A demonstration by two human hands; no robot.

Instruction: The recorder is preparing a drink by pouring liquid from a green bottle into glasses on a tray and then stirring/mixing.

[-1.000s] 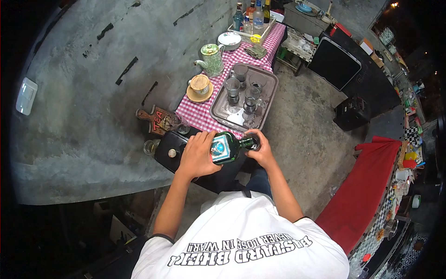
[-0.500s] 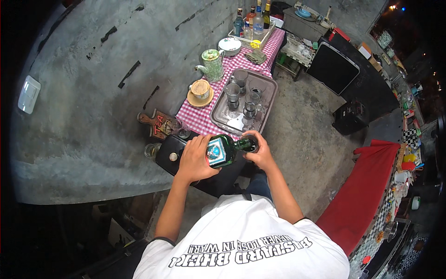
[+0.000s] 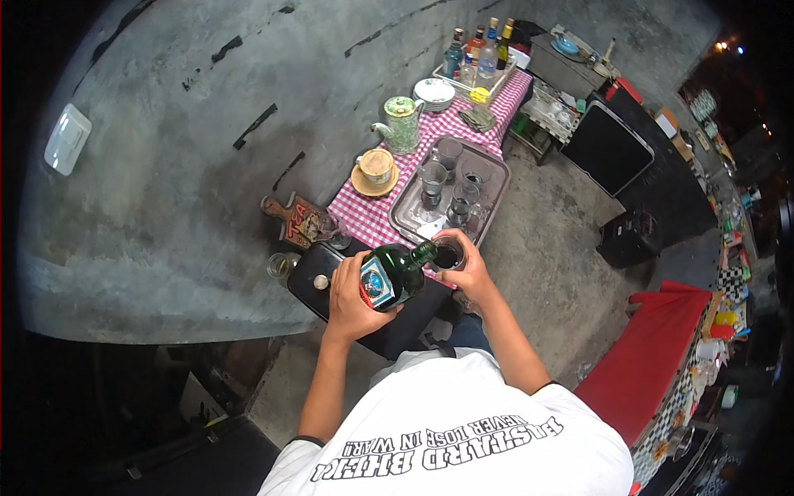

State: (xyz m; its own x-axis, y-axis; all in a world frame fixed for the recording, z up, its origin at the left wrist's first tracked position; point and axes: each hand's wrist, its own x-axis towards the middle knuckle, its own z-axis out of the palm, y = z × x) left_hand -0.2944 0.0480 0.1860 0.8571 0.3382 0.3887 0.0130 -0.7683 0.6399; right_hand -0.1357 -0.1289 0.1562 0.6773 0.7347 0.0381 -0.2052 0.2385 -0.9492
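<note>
My left hand (image 3: 351, 302) is closed round the body of a green glass bottle (image 3: 407, 277) with a blue and white label. The bottle lies tilted, its neck pointing right and slightly away from me. Its mouth is at the left rim of a clear glass (image 3: 449, 255) with dark liquid inside. My right hand (image 3: 471, 273) wraps round that glass from the right. Both are held near the front end of a cloth-covered table. Beneath my left hand is a black surface, with a small round pale thing (image 3: 321, 282), perhaps a cap, on it.
A metal tray (image 3: 494, 198) with several glass mugs stands on the checked tablecloth (image 3: 351, 198). Beyond are a cup on a saucer (image 3: 377, 169), a green teapot (image 3: 403, 132), stacked plates (image 3: 435, 93) and several bottles (image 3: 488, 56). Left are a wooden board (image 3: 296, 221) and a jar (image 3: 283, 264).
The bottle's neck has drawn back from over the glass to its left rim and angles more away from me. Both hands keep their holds. The whole view has shifted.
</note>
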